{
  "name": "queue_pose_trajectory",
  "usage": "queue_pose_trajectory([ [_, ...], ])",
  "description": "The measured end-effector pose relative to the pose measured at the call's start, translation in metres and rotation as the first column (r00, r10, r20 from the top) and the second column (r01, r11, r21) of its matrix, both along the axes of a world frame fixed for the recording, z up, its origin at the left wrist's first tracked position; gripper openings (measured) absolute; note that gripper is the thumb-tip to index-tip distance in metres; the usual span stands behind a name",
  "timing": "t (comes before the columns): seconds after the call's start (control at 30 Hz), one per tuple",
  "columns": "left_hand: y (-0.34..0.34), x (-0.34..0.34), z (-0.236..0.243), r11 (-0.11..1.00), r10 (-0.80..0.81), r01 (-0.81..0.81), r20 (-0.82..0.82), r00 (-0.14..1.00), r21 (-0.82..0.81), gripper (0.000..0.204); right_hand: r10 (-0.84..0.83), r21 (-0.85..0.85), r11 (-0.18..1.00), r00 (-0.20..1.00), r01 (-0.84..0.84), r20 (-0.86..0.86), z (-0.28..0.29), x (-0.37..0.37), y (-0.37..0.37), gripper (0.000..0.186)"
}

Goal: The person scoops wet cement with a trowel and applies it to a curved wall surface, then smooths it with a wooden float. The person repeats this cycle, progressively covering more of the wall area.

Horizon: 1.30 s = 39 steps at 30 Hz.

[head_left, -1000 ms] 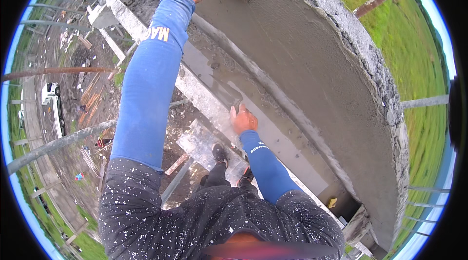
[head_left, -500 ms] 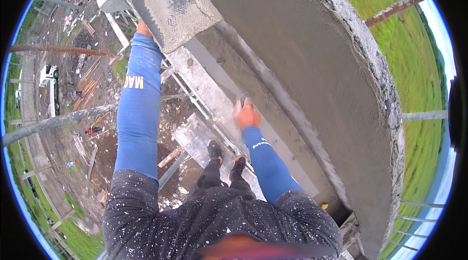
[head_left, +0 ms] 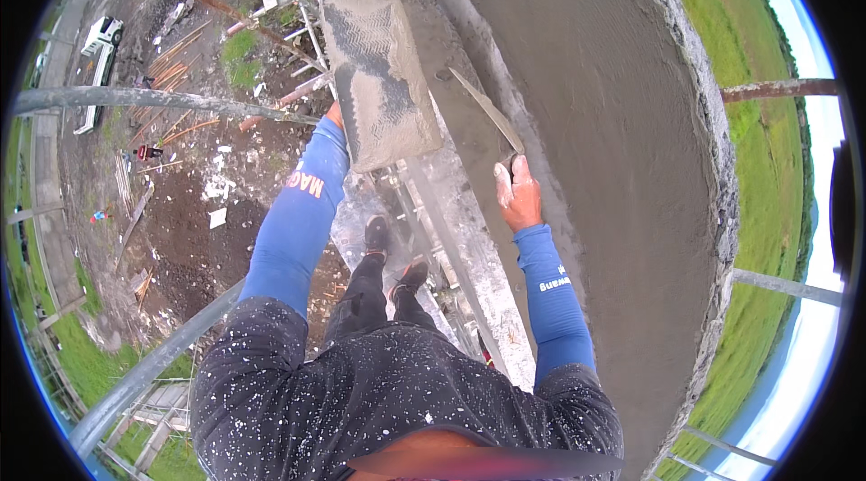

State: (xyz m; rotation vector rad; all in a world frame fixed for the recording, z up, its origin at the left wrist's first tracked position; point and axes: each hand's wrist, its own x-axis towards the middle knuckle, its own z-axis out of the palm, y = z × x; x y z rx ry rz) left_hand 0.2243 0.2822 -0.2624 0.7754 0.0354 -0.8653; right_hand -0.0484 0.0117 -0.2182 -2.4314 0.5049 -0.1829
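My left hand (head_left: 336, 114) is mostly hidden behind a rectangular mortar board (head_left: 379, 75), which it holds up by the edge or from below. Wet grey mortar with a ridged pattern coats the board, and darker patches show through. My right hand (head_left: 519, 197) is closed around the handle of a trowel (head_left: 490, 109). Its blade is seen nearly edge-on, smeared with mortar, and points up and left toward the board. Beneath the trowel runs a grey ledge (head_left: 451, 30) at the foot of a curved, freshly plastered wall (head_left: 622, 165).
The wall's rough broken top edge (head_left: 713, 138) curves along the right, with grass beyond. Metal scaffold pipes (head_left: 162, 100) cross at left. My feet (head_left: 377, 236) stand on a scaffold platform high above muddy ground, where a white truck (head_left: 99, 66) and timber lie below.
My view has shifted. The mortar board now sits nearer to my body. My right hand has left its low place on the ledge, and the trowel blade, hidden before, now shows.
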Motion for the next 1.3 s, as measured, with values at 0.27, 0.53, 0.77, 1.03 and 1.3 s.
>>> queue_pose_trajectory([
  [0.27,0.004,-0.031,-0.031,0.962,-0.259,0.27,0.163,0.952,-0.049,0.043,0.376,-0.2,0.903,0.924,-0.381,-0.064,0.048,0.022,0.0,0.025],
  [0.53,0.064,-0.148,-0.073,0.955,-0.252,0.211,-0.195,0.948,-0.207,0.044,0.206,-0.186,0.965,0.974,-0.186,0.097,0.042,0.11,0.006,0.029],
  [0.77,0.165,-0.224,-0.096,0.967,0.133,-0.213,-0.436,0.89,-0.138,0.044,-0.235,-0.275,0.927,0.967,0.254,0.1,0.076,0.192,-0.058,0.047],
  [1.03,0.174,-0.211,-0.086,0.921,0.217,-0.311,-0.351,0.911,-0.236,0.054,-0.385,-0.318,0.893,0.907,0.32,-0.17,-0.001,0.061,-0.015,0.042],
  [1.3,-0.023,-0.064,0.001,0.986,0.167,-0.167,-0.019,0.986,-0.009,0.039,-0.542,-0.231,0.84,0.733,0.492,-0.41,-0.093,-0.04,0.046,0.047],
])
